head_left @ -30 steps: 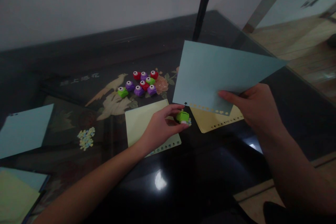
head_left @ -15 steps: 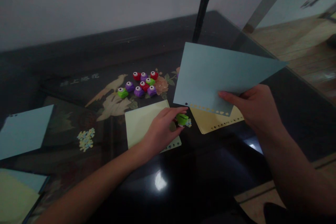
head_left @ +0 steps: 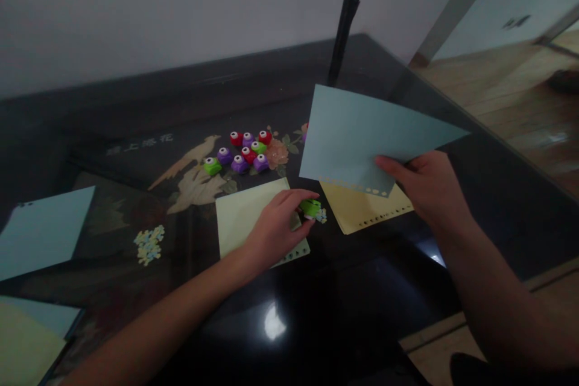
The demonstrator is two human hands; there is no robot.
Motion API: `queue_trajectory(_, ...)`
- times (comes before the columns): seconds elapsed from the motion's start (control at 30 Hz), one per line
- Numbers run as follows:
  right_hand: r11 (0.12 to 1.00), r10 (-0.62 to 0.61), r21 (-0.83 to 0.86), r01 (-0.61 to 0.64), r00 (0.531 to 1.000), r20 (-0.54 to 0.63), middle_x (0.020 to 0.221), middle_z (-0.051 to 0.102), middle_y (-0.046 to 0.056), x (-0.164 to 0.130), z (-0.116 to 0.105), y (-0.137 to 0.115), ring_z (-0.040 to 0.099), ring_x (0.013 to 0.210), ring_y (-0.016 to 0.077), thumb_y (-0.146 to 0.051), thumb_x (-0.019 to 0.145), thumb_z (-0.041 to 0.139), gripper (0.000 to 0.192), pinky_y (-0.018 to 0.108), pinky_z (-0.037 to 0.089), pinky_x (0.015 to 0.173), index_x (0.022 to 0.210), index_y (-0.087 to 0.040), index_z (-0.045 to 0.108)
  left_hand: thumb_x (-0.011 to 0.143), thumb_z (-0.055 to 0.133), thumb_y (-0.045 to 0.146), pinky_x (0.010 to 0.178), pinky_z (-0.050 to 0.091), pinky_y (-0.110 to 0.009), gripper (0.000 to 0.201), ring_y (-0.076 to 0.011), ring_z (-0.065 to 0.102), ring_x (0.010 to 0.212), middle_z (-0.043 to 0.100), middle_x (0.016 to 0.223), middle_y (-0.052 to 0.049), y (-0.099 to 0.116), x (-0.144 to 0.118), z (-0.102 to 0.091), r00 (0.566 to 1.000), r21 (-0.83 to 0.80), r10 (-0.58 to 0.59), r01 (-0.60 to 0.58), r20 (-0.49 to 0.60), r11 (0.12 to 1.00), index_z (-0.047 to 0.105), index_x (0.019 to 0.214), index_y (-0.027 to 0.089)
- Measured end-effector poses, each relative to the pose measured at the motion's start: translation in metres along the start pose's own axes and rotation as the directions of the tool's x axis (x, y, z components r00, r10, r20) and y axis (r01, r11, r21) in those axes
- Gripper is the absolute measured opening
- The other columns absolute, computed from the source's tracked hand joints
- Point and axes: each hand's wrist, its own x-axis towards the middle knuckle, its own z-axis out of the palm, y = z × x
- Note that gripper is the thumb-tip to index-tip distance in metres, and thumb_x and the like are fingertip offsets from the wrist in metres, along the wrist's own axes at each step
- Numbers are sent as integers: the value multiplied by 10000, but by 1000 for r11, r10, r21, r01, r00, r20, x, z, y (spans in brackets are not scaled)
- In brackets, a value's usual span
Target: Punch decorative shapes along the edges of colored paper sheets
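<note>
black glass table [head_left: 344, 307] | white wall [head_left: 181, 6] | left hand [head_left: 275, 230] pinching green punch [head_left: 311, 207] | right hand [head_left: 429, 188] gripping blue sheet [head_left: 362, 132]

I count nine small paper punches on the desk [head_left: 136, 102]: eight bunched in a cluster [head_left: 242, 152] by the flower picture, made up of three red, three purple and two green, and a ninth, a green punch [head_left: 311, 207], pinched in my left grip [head_left: 275, 229]. Paper sheets come to six: one blue sheet [head_left: 362, 136] in my right grip [head_left: 429, 190], one pale green sheet [head_left: 244, 217], one yellow sheet [head_left: 362, 211], one blue sheet at far left [head_left: 40, 232], and two at the lower left corner [head_left: 27, 338], blue under green. There are two piles of punched scraps: one [head_left: 148, 243], another tiny one [head_left: 321, 215].
</note>
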Motion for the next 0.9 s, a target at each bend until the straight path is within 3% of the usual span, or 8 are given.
queue_trajectory(0.2, 982, 11, 191, 0, 998, -60, 755, 730, 21, 10, 0, 14, 633, 625, 196, -291, 703, 724, 80, 339, 519, 582, 702, -219, 689, 779, 616, 123, 788, 530, -339, 339, -182, 608, 886, 641, 1061, -71, 0, 2, -3, 1000, -43, -13, 13, 7, 999, 580, 1109, 195)
queue_trajectory(0.4, 895, -3, 442, 65, 990, -141, 831, 748, 26, 24, 0, 30, 671, 680, 191, -271, 638, 779, 220, 353, 565, 668, 831, -205, 697, 793, 626, 163, 773, 539, -317, 364, -173, 614, 879, 636, 1067, -72, -5, 5, -7, 999, -55, -14, 12, -38, 998, 580, 1153, 186)
queue_trajectory(0.53, 871, 40, 491, 19, 993, -111, 831, 754, 39, 33, -4, 39, 677, 637, 188, -328, 641, 780, 293, 361, 577, 633, 881, -195, 678, 819, 607, 203, 772, 537, -302, 376, -181, 628, 912, 653, 1118, -74, -7, 8, -12, 996, -116, -68, 62, -53, 991, 569, 1193, 196)
queue_trajectory(0.7, 836, 129, 544, -69, 989, -73, 810, 756, 46, 41, -15, 49, 678, 610, 197, -345, 632, 783, 303, 367, 581, 603, 874, -193, 682, 868, 545, 255, 742, 534, -308, 296, -179, 685, 807, 698, 940, -55, -12, 14, -20, 974, -338, -220, 223, 48, 914, 596, 1151, 184)
queue_trajectory(0.9, 812, 166, 573, -107, 985, -51, 822, 756, 31, 45, -28, 50, 672, 619, 183, -316, 605, 801, 304, 342, 576, 614, 860, -199, 685, 826, 614, 260, 715, 527, -288, 291, -175, 681, 831, 680, 951, -51, -18, 22, -22, 969, -477, -244, 235, 44, 847, 606, 1107, 188)
